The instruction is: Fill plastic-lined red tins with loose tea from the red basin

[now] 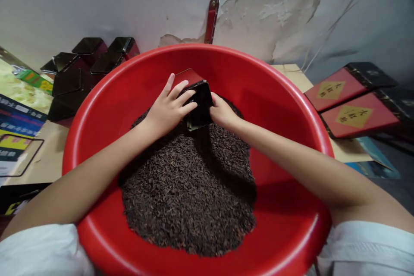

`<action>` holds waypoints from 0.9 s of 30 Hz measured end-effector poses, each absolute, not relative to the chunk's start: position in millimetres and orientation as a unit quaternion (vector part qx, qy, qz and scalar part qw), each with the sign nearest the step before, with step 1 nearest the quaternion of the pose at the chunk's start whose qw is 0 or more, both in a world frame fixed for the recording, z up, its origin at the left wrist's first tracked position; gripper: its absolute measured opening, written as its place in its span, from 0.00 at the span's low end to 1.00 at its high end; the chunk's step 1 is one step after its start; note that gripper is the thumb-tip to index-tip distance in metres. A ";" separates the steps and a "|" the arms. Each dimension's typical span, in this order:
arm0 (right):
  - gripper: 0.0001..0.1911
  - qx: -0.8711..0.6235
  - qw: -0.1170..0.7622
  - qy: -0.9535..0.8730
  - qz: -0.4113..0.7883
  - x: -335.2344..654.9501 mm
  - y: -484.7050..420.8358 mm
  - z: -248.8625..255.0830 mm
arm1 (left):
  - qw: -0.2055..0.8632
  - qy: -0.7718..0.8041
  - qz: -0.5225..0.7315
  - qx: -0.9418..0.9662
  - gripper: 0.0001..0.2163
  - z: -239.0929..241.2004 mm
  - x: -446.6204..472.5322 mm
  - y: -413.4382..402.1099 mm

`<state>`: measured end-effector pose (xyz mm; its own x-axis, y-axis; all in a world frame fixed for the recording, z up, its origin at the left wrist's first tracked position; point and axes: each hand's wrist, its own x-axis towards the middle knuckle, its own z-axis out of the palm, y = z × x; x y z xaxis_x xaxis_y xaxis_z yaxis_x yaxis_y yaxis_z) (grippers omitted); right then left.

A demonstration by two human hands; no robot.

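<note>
A red tin with a black end (199, 110) is held tilted between my hands, over a heap of dark loose tea leaves (190, 198) in a big red plastic basin (281, 108). My left hand (170, 110) lies on the tin's left side, its fingers spread across the edge and the black face. From the right, my right hand (223, 112) grips the tin with curled fingers, partly hidden by it. Whether the tin contains tea cannot be made out.
Several dark tins (69, 82) stand left of the basin, beside printed boxes (21, 114). At right lie two red tins (352, 116) with yellow labels. Behind the basin, a narrow red piece (211, 21) leans on the peeling wall (271, 8).
</note>
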<state>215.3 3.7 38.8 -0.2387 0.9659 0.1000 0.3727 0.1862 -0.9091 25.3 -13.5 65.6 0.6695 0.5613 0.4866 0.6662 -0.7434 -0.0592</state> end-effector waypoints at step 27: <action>0.25 -0.580 0.366 -0.722 0.094 251.3 19.9 63.5 | 0.042 -0.695 0.106 -0.710 0.04 31.7 -47.3 30.5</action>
